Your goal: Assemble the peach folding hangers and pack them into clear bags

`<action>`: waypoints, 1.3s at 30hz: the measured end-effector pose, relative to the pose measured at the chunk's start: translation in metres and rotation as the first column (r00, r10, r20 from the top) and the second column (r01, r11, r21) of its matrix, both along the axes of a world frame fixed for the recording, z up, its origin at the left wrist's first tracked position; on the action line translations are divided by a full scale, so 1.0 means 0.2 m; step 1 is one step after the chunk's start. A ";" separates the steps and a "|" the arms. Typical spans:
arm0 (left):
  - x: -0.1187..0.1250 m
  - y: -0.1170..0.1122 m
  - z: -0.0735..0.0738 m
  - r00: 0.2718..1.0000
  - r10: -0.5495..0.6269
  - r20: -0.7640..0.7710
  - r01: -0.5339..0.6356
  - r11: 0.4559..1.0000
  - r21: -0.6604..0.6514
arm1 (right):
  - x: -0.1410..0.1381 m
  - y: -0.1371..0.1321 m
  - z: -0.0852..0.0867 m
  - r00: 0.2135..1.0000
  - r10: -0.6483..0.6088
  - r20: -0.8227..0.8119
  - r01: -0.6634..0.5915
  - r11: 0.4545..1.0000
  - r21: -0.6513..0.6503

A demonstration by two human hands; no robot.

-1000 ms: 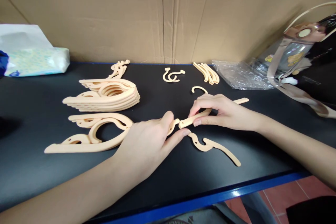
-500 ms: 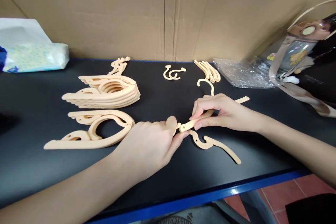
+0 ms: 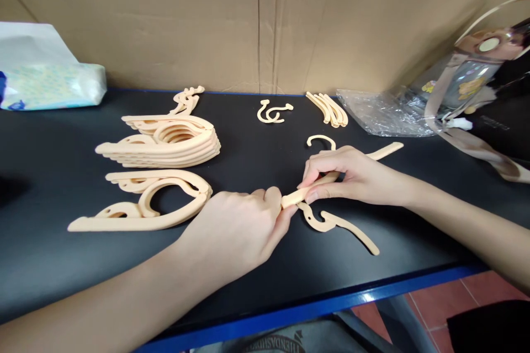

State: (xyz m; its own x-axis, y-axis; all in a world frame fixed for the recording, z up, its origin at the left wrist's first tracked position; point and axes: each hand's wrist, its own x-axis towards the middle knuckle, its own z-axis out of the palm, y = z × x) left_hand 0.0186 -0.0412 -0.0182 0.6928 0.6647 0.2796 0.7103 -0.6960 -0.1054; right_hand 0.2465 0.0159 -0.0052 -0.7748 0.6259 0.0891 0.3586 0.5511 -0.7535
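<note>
My left hand (image 3: 236, 229) is closed on the end of a large curved peach plastic hanger half (image 3: 141, 204) lying on the black table (image 3: 49, 265). My right hand (image 3: 348, 174) pinches a straight peach hanger arm (image 3: 383, 151) whose near end meets my left thumb and fingers. A small hook piece (image 3: 321, 139) shows just behind my right hand. A curved peach piece (image 3: 337, 228) lies loose on the table below my right hand.
A stack of several hanger halves (image 3: 165, 143) sits at the left. Two small hooks (image 3: 273, 112) and a bundle of thin strips (image 3: 329, 109) lie near the cardboard wall. Crumpled clear plastic (image 3: 385, 116), a bag (image 3: 476, 88) and a tissue pack (image 3: 49, 85) flank the table.
My left hand has closed tighter, and the gap between the two pieces has closed so their ends meet. The straight arm has swung a little, its far end moving back.
</note>
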 end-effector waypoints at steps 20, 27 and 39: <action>0.00 0.02 -0.03 0.888 -0.040 0.459 0.121 0.982 -0.148 | 0.23 0.18 0.13 0.955 0.013 0.296 -0.035 0.997 0.070; 0.00 0.04 0.00 0.772 0.260 0.580 0.139 0.821 -0.554 | 0.12 0.13 0.06 0.978 -0.099 0.184 0.050 0.966 0.252; -0.01 0.03 -0.02 0.915 -0.051 0.401 0.174 0.945 -0.278 | 0.11 0.10 0.03 0.963 -0.125 0.238 -0.018 0.852 0.522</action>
State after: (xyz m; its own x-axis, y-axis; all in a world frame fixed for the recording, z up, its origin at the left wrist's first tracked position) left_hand 0.0157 -0.0345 -0.0213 0.6475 0.6832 0.3375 0.5666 -0.7278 0.3863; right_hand 0.2688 0.0352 0.0015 -0.7816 0.5852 0.2159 0.5371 0.8074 -0.2440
